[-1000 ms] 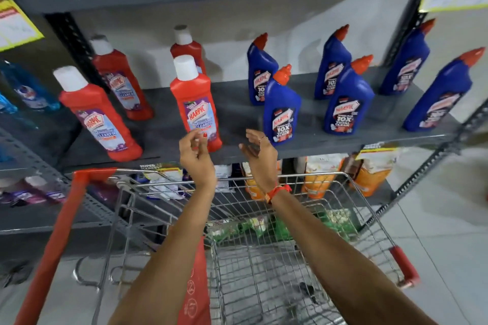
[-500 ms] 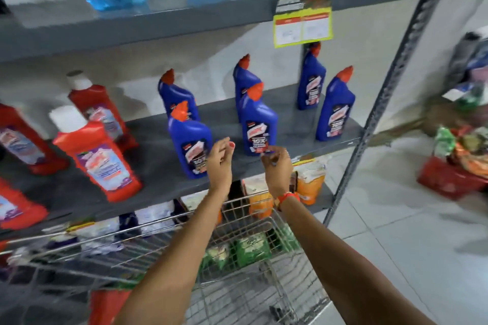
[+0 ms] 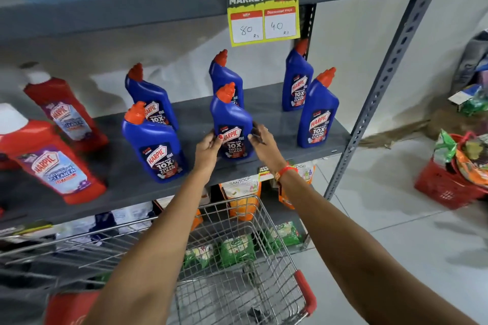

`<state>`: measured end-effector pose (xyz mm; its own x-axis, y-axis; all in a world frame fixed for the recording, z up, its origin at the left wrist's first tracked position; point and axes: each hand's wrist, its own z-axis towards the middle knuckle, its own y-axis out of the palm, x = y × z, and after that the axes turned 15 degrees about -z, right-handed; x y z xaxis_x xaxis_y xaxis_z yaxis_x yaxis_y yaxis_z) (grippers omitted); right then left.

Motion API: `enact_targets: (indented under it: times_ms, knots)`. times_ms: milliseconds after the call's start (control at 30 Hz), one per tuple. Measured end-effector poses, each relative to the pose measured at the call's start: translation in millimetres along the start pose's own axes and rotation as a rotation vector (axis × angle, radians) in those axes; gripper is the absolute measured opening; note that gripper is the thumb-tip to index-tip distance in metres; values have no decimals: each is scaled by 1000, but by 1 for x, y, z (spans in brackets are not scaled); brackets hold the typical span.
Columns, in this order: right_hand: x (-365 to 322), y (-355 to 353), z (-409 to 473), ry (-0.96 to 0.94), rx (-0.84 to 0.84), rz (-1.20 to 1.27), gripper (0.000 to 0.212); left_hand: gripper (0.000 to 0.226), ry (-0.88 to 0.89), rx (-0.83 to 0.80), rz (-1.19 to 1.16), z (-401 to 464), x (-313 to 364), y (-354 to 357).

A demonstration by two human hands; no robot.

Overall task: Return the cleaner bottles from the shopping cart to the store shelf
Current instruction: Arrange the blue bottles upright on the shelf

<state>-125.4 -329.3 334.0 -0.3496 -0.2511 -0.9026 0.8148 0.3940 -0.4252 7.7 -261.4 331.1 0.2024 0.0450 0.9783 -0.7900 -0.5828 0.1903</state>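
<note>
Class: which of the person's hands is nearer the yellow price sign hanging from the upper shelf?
Right. The right hand lies below the yellow price sign; the left hand sits lower-left, farther away.

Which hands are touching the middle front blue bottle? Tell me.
Touching, both: head view shows left hand fingertips and right hand fingers pressed against the blue bottle sides.

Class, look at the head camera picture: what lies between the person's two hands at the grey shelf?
In the head view, a blue Harpic bottle stands upright on the shelf between the left hand and right hand.
</note>
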Motion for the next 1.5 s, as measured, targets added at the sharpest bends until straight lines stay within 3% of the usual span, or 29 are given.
enact_targets:
  times_ms: [1033, 1167, 1333, 1500]
  knots:
    - [7, -2, -20, 27, 60, 158, 39, 39, 11, -48, 37, -15, 0, 3]
    - [11, 9, -27, 47, 189, 207, 45, 40, 102, -65, 145, -23, -2, 2]
    - [18, 46, -60, 144, 504, 275, 43, 29, 271, 181, 91, -60, -26, -23]
    - [3, 98, -80, 22, 391, 131, 51, 24, 478, 549, 144, -82, -31, -74]
